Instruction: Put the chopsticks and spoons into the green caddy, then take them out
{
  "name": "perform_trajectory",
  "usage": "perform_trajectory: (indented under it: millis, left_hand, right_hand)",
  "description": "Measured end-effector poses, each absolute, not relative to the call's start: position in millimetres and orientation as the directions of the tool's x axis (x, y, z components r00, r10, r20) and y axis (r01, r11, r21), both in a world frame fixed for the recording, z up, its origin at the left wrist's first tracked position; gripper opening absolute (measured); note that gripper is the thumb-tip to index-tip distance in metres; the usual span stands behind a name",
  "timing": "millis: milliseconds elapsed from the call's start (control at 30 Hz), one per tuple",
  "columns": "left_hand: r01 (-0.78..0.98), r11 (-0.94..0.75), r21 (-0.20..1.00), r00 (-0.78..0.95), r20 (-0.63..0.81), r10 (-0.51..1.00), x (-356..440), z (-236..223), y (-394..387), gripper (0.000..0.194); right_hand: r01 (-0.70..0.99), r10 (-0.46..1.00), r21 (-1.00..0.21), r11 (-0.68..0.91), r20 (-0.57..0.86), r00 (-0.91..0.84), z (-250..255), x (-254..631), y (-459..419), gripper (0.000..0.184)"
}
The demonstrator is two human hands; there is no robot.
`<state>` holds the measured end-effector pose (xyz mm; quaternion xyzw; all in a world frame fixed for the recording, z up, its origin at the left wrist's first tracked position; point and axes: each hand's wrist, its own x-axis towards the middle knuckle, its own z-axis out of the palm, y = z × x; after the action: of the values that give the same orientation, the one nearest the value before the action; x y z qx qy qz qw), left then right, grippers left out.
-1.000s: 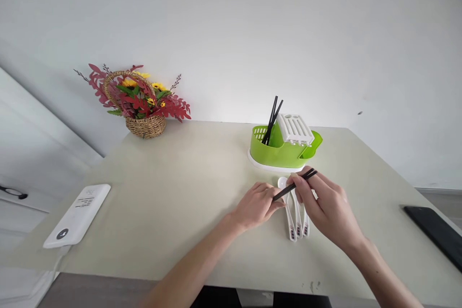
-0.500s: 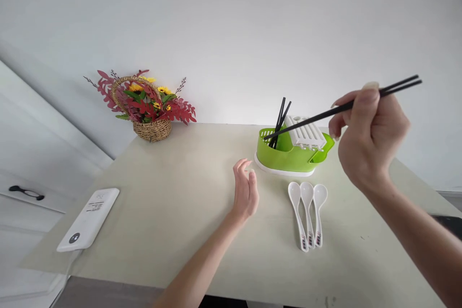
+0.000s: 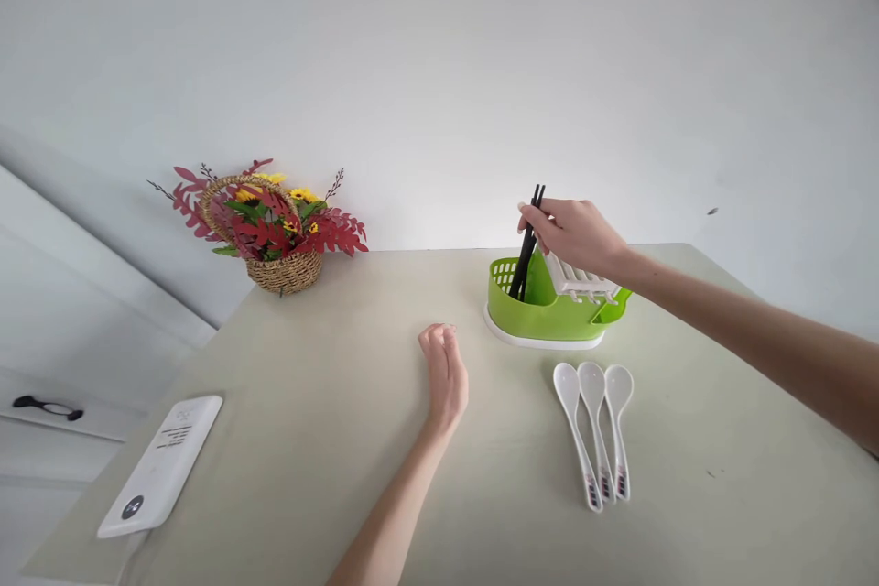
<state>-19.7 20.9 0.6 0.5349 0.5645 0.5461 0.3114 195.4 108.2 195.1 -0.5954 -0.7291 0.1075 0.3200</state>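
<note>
My right hand (image 3: 573,229) has its grip closed on black chopsticks (image 3: 526,256), thumb and fingers pinching them near their upper ends. They stand steeply, leaning towards 1 o'clock, their lower parts inside the mesh-walled compartment at the left end of the green holder (image 3: 532,319); two tips show above my fingers. I cannot tell exactly how many I have hold of. My left hand (image 3: 446,380) is at the surface (image 3: 330,421), its grip loosely closed, fingers curled in towards the thumb.

Taking my left hand as the clock's centre, the holder sits at 2 o'clock on its white base (image 3: 542,342), with a slotted white rack (image 3: 577,279) tilted across it, partly hidden by my right hand. Three white spoons (image 3: 597,430) lie side by side between 3 and 4 o'clock, bowls towards the holder, handles towards me. At 10 o'clock stands a wicker basket (image 3: 285,273) of red and yellow flowers (image 3: 275,215); between 8 and 9 lies a white device (image 3: 161,467) with a cable (image 3: 132,558).
</note>
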Motion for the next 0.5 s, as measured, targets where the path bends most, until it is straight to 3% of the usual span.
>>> perform_trajectory:
  millis: [267,500]
  left_hand:
    - [0.277,-0.142,0.950,-0.304,0.227,0.925,-34.9,-0.8,33.8,0.051]
    - [0.257,-0.079,0.963,-0.329,0.164,0.930,-43.7,0.2,40.4,0.050]
  right_hand:
    - [0.819,0.977,-0.539,0.196,0.178,-0.117,190.8,196.1,130.5,0.043]
    - [0.873,0.982,-0.458,0.169,0.151,-0.110,193.1,193.2,139.0,0.030]
